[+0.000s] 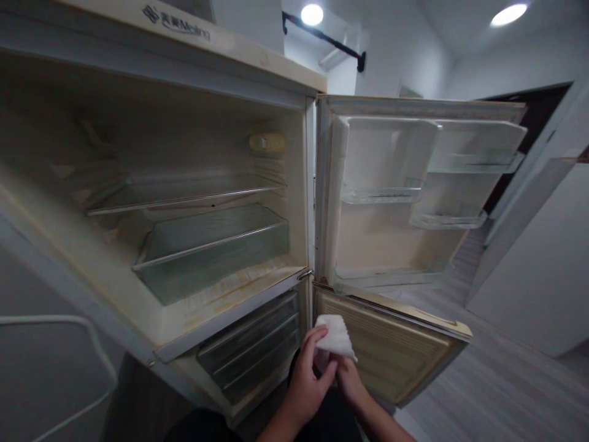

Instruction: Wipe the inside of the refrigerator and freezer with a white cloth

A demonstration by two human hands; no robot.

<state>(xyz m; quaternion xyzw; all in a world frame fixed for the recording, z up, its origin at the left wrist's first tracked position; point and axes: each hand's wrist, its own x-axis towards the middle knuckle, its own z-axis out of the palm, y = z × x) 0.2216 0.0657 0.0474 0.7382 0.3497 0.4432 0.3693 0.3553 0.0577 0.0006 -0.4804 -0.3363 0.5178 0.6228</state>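
Observation:
A white cloth, folded and with a scalloped edge, is held up between my two hands. My left hand grips its left side, thumb and fingers closed around it. Beneath the cloth's lower right corner, my right hand is closed on it, its fingers partly hidden. Both hands are in front of the fridge, near the hinge side of its lower compartment. The open lower door lies just right of the hands, and the upper door stands open above it.
Inside the fridge are a glass shelf and a clear drawer above a stained floor. Drawers fill the lower compartment. A white metal frame is at left. Wood-look flooring and a white cabinet lie to the right.

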